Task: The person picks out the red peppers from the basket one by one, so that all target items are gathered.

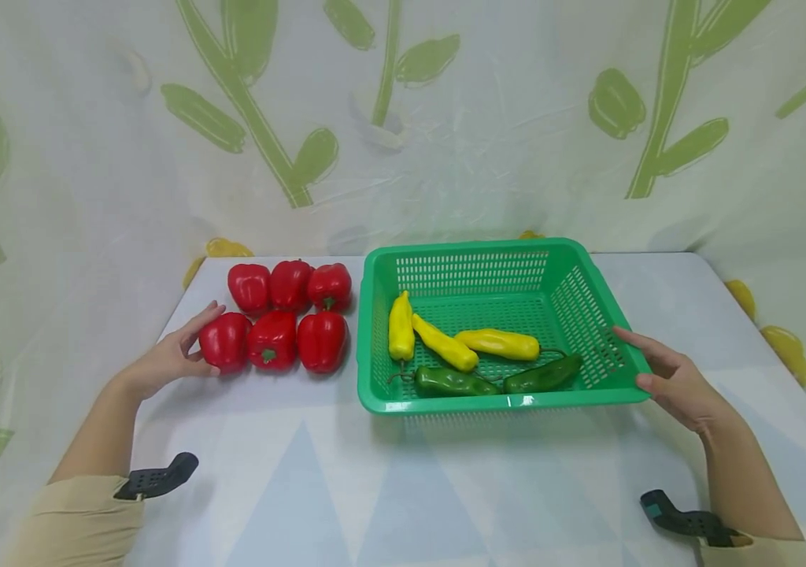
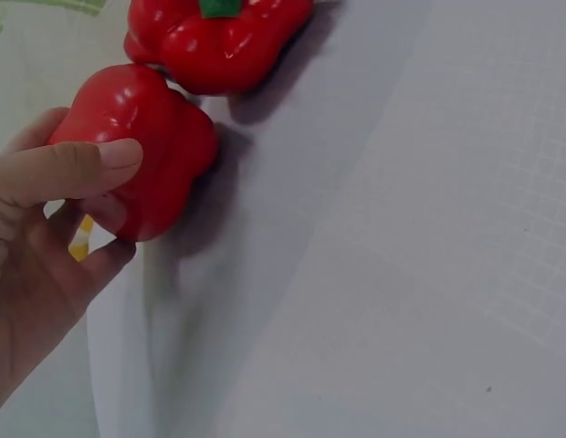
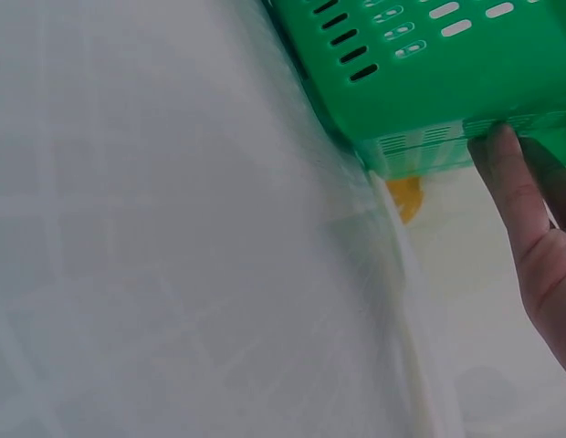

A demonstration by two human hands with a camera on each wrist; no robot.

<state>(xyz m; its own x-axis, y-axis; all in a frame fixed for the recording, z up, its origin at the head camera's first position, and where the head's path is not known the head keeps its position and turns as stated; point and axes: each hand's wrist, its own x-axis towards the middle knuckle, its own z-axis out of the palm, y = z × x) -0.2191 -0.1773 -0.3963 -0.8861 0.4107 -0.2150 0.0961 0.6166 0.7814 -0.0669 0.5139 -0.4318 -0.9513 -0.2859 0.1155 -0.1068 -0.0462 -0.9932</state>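
My left hand [image 1: 175,352] holds the leftmost red bell pepper [image 1: 224,343] of the near row. In the left wrist view the thumb [image 2: 87,169] lies across this pepper, with the other fingers around its far side. At the right side of a green plastic basket [image 1: 509,403], my right hand [image 1: 679,386] touches the rim, its fingers fairly straight. The right wrist view shows those fingers [image 3: 516,187] against the outside of the basket wall [image 3: 429,87]. Inside the basket lie three long yellow peppers [image 1: 497,344] and two long green peppers [image 1: 543,373].
Several more red bell peppers [image 1: 321,342] stand close together in two rows left of the basket. A white table [image 1: 254,449] with pale blue triangles lies underneath. Behind it hangs a pale curtain [image 1: 488,150] with green leaf patterns. A dark wrist strap [image 1: 157,476] sits on each forearm.
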